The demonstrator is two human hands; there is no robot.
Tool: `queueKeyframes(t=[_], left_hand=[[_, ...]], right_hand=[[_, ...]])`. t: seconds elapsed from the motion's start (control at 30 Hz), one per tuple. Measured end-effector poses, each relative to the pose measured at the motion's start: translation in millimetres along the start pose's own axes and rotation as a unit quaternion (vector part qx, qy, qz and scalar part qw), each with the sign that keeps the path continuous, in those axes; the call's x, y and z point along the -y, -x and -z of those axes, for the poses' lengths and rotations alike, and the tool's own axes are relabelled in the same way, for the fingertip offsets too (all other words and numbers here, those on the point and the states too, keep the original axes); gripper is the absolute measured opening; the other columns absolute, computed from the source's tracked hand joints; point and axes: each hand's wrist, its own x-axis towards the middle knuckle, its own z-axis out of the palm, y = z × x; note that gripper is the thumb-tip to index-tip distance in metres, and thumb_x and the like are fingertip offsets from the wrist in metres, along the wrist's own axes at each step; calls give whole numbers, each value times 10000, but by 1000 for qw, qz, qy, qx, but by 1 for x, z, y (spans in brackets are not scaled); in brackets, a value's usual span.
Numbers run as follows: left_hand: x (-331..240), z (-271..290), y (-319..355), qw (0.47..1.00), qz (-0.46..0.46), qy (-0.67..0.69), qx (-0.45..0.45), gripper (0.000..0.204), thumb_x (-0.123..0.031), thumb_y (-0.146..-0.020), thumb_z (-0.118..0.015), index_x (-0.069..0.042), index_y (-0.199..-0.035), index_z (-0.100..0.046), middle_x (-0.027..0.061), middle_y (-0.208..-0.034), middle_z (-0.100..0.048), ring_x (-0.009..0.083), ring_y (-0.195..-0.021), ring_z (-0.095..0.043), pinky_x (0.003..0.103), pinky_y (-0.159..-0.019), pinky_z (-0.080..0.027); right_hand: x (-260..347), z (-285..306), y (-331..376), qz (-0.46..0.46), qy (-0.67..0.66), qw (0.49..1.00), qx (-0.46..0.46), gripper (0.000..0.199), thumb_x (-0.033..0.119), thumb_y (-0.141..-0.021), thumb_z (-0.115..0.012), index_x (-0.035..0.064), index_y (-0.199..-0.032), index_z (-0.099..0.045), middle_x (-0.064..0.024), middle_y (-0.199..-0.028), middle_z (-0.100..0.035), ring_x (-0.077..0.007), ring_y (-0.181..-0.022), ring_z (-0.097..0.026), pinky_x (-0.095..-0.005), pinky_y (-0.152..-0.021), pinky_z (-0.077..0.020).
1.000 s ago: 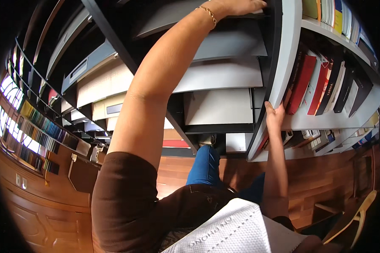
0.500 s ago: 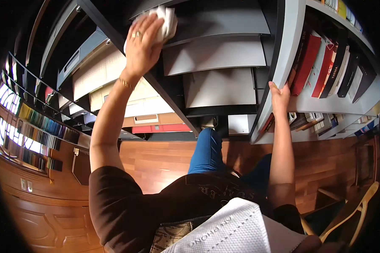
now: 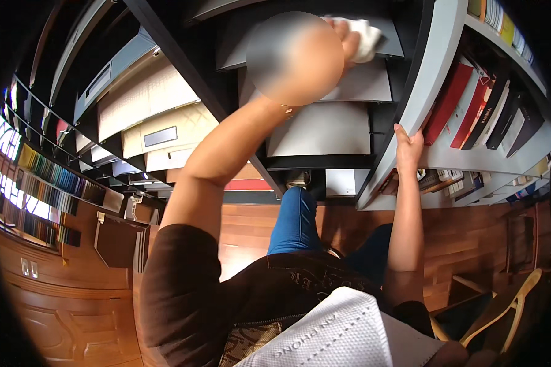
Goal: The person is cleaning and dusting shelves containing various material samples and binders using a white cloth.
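Head view: left hand [image 3: 320, 58] clutches a white cloth [image 3: 366, 41], right hand [image 3: 409, 148] grips the pale upright [image 3: 436, 73]; pressing too hard could shift the grey panel [image 3: 231, 50].

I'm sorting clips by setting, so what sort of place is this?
Probably a sample showroom or an office, though I can't be sure: rows of coloured swatches line the far left, pale flat panels sit on black racks, and books stand on the right.

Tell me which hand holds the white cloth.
The left hand, the one by the grey shelves, holds the white cloth; the right hand instead grasps the pale upright panel.
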Motion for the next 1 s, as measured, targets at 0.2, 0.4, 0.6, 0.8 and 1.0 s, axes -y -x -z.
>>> queueKeyframes(t=[0.2,0.4,0.6,0.8,1.0], left_hand=[[-33,-18,-38,997,-9,74,13,520,-362,-796,-677,-66,-1192,-516,175,-1299,-509,383,-1191,-497,470,-1017,-377],[39,-2,-20,994,46,92,38,660,-581,-841,-559,-38,-1216,-553,211,-1098,-622,369,-1037,-584,437,-918,-438],[183,6,37,907,349,85,220,539,-542,-871,-539,-174,-1264,-571,169,-1175,-621,364,-1007,-607,399,-912,-437],[236,-49,23,974,223,40,26,622,-579,-894,-449,-152,-1343,-495,143,-1466,-375,336,-1349,-323,424,-1107,-240],[194,-136,-45,966,252,-10,51,555,-525,-915,-434,-139,-1304,-524,85,-1396,-476,321,-1282,-418,419,-1091,-307]], right_hand=[[3,-2,1,-24,-21,999,15,388,83,-840,-662,-33,-1182,-520,-104,-1077,-638,-182,-959,-589,-282,-885,-433],[0,3,-2,-14,-13,999,28,376,70,-838,-647,-33,-1175,-515,-101,-1078,-635,-181,-959,-585,-278,-893,-427],[9,-7,4,-1,-58,998,7,354,50,-854,-623,-44,-1177,-511,-118,-1048,-644,-177,-945,-595,-280,-884,-437],[6,-11,3,-6,-17,1000,-1,346,59,-853,-625,-51,-1163,-518,-121,-1032,-645,-183,-919,-602,-283,-861,-445],[3,3,1,17,47,998,-29,335,60,-848,-629,-58,-1144,-525,-144,-996,-657,-204,-905,-618,-308,-853,-460]])
